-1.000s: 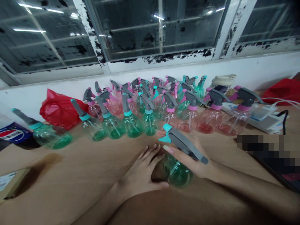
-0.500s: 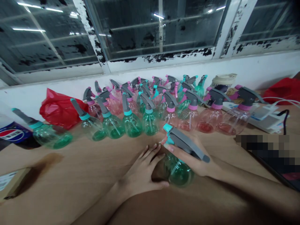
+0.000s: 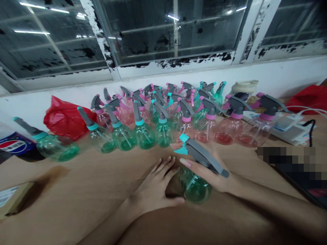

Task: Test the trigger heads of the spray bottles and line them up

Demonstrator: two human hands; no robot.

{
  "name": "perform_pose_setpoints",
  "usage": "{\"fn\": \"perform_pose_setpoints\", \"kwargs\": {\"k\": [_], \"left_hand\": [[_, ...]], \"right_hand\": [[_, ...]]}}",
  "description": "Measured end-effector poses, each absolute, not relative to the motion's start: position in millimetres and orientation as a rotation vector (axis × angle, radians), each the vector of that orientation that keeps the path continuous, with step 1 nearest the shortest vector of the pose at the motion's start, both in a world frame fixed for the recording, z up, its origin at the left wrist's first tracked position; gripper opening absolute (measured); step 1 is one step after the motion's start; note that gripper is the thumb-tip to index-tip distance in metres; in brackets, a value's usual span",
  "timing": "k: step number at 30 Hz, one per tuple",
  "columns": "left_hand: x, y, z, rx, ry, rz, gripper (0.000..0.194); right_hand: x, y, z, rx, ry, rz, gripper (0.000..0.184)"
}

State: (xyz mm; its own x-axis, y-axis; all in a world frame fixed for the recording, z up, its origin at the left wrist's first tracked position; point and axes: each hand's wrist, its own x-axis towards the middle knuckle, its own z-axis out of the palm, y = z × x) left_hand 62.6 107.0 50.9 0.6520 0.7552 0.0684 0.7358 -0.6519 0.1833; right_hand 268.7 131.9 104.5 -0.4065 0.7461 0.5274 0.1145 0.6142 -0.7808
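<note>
Right hand (image 3: 217,178)'s wrapped around the neck of a green spray bottle (image 3: 195,192), just beside the left hand (image 3: 158,190), which is spread flat, fingers apart, on the wood tabletop (image 3: 102,194). Can't tell if that thumb's touching it. Behind: tons more sprayers (image 3: 144,137), plus a red bag (image 3: 65,122) and a Pepsi bottle (image 3: 15,145) off left.

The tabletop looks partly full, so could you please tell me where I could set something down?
The tabletop is bare between the carton and the left hand, and, more narrowly, between the right hand and the dark flat object. It is crowded toward the wall, where spray bottles stand packed.
</note>
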Motion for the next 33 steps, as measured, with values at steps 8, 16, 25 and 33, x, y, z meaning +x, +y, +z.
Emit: {"fn": "perform_pose_setpoints", "kwargs": {"k": [8,16,25,33], "left_hand": [[62.9,107.7,51.3,2.726,1.212,0.231,0.085],[61.5,107.1,49.2,2.723,1.222,0.234,0.083],[63.5,107.2,52.1,2.733,1.229,0.192,0.083],[63.8,107.9,54.2,2.738,1.229,0.180,0.084]], "right_hand": [[269.9,130.4,106.7,-0.730,-1.875,0.816,0.010],[271.7,132.9,100.1,-0.689,-1.900,0.845,0.025],[273.6,132.2,106.3,-0.608,-1.925,0.885,0.013],[273.3,134.5,108.4,-0.621,-1.953,0.855,0.008]]}}
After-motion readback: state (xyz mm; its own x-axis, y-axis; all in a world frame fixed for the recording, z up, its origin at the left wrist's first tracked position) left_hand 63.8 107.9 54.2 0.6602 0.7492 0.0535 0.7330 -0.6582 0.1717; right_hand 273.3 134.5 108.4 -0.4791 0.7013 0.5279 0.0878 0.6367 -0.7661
